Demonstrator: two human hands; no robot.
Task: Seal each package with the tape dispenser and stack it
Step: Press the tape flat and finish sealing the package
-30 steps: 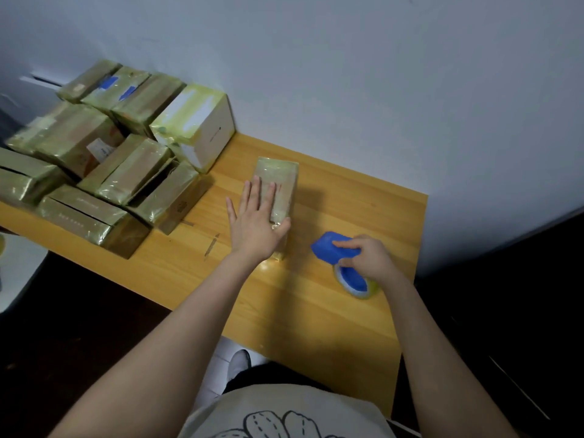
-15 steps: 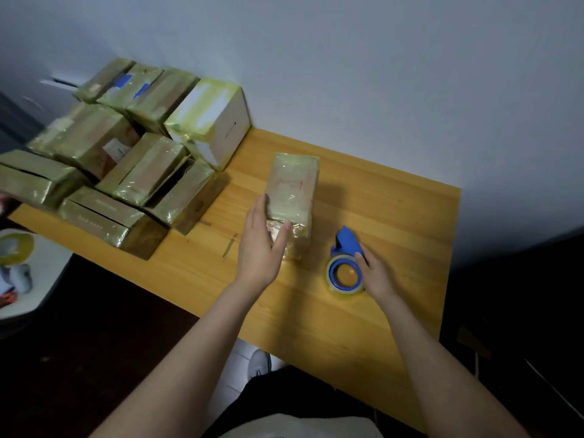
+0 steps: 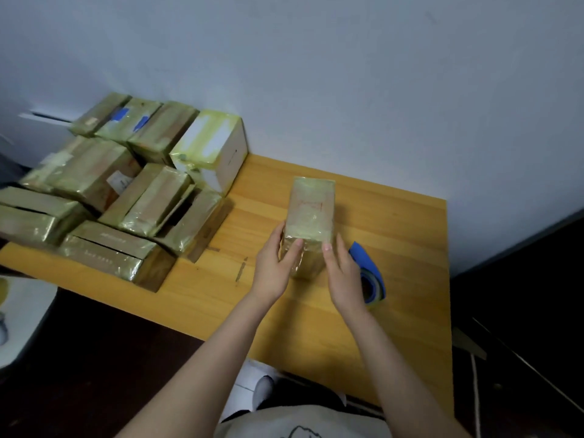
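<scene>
A small tape-wrapped package (image 3: 311,213) stands on the wooden table (image 3: 395,248) in the middle of the view. My left hand (image 3: 275,267) grips its near left side, thumb on the front face. My right hand (image 3: 343,273) holds the near right side, thumb tip on the front edge. The blue tape dispenser (image 3: 369,276) lies on the table just right of my right hand, partly hidden behind it, and nothing holds it.
A pile of several taped packages (image 3: 126,191) fills the table's left end against the wall, with a white box (image 3: 218,153) at its right. The table's right edge (image 3: 448,279) borders a dark floor. A white object (image 3: 19,317) sits low at far left.
My right hand let go of the tape dispenser and moved left onto the package. The package now stands held between both hands; earlier only the left hand was on it.
</scene>
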